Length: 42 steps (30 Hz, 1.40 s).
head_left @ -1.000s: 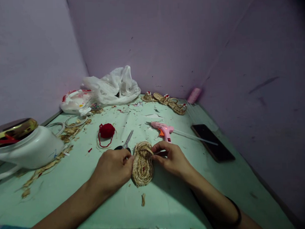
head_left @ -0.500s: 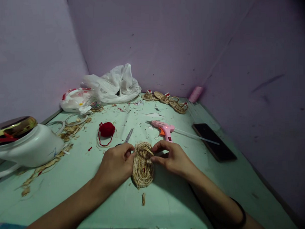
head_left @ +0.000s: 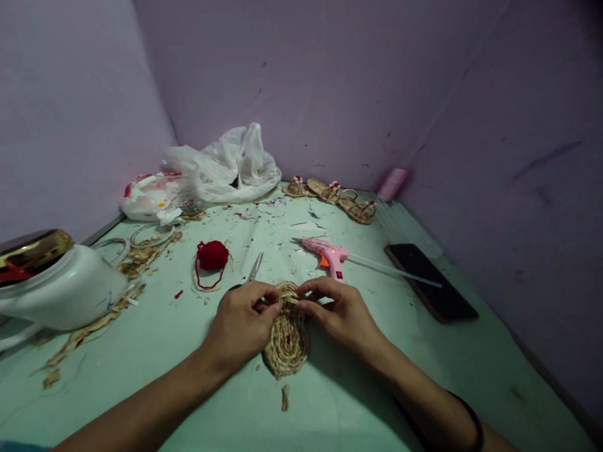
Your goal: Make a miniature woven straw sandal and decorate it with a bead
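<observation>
A woven straw sole lies lengthwise on the green table, a small red mark at its centre. A braided strap crosses its far part. My left hand pinches the strap's left side, thumb and forefinger together. From the right, my right hand has its thumb and forefinger at the strap's other end. Just beyond my left hand are scissors, their handles partly hidden. A pink glue gun with an orange trigger lies beyond my right hand.
Red yarn lies left of the scissors. A white pot stands far left. A phone lies right, under the glue stick's end. Small straw sandals, a white plastic bag and a pink roll are at the back.
My left hand has moved right and inward over the sole, closer to my right hand. The view has shifted slightly.
</observation>
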### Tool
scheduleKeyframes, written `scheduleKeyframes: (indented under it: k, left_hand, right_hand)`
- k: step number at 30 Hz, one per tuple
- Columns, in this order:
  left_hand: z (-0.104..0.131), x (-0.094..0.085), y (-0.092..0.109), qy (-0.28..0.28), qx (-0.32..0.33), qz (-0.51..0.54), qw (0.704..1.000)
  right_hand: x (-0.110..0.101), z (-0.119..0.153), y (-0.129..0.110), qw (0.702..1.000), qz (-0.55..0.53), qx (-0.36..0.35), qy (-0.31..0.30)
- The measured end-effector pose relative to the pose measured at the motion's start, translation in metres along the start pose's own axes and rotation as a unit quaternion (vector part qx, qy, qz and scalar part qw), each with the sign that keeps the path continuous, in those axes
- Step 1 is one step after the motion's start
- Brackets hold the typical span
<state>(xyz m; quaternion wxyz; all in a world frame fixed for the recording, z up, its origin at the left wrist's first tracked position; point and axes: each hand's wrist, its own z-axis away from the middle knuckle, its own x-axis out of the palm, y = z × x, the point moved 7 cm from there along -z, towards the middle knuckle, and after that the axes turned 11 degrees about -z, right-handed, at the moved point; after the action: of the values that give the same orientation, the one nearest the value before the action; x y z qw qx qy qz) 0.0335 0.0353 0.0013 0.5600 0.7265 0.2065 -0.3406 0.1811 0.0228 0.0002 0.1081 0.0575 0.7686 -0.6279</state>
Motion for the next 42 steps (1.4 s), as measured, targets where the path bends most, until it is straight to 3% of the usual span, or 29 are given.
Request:
scheduleKeyframes:
  k: [3,13,22,25,27,29,32,36,39,42]
  left_hand:
    - [0.001,-0.002,0.004,0.018,0.031,-0.011,0.999]
    - [-0.003,0.002,-0.002,0.001,-0.011,0.029,1.0]
    - [-0.003,0.006,-0.003,-0.005,-0.021,0.043,0.999]
    - [-0.003,-0.009,-0.009,0.031,-0.047,0.04,0.998]
    - [-0.004,-0.026,-0.015,0.05,-0.077,-0.019,0.996]
    - [-0.006,-0.033,-0.02,-0.007,-0.099,-0.125,0.987]
    - [-0.005,-0.033,-0.023,-0.112,-0.096,-0.284,0.948]
    - [-0.002,-0.024,-0.023,-0.143,-0.08,-0.355,0.92]
    - [-0.003,-0.027,-0.028,-0.104,-0.099,-0.349,0.926]
    - [-0.004,-0.042,-0.029,-0.001,-0.115,-0.297,0.948]
  right_hand:
    - [0.0,0.002,-0.003,0.999,0.027,-0.023,0.01]
    - [0.006,0.004,-0.01,0.986,0.124,-0.104,0.047]
    - [0.009,0.007,-0.014,0.985,0.1,-0.121,0.068]
    - [0.008,0.007,-0.014,0.987,0.087,-0.12,0.065]
    - [0.007,0.007,-0.013,0.989,0.082,-0.106,0.062]
    - [0.007,0.006,-0.012,0.991,0.08,-0.093,0.046]
    - [0.011,0.006,-0.013,0.99,0.092,-0.105,0.003]
    - [0.012,0.005,-0.011,0.987,0.104,-0.122,-0.008]
    - [0.003,0.007,-0.019,0.986,0.091,-0.136,0.028]
    - [-0.017,0.011,-0.035,0.985,0.069,-0.121,0.103]
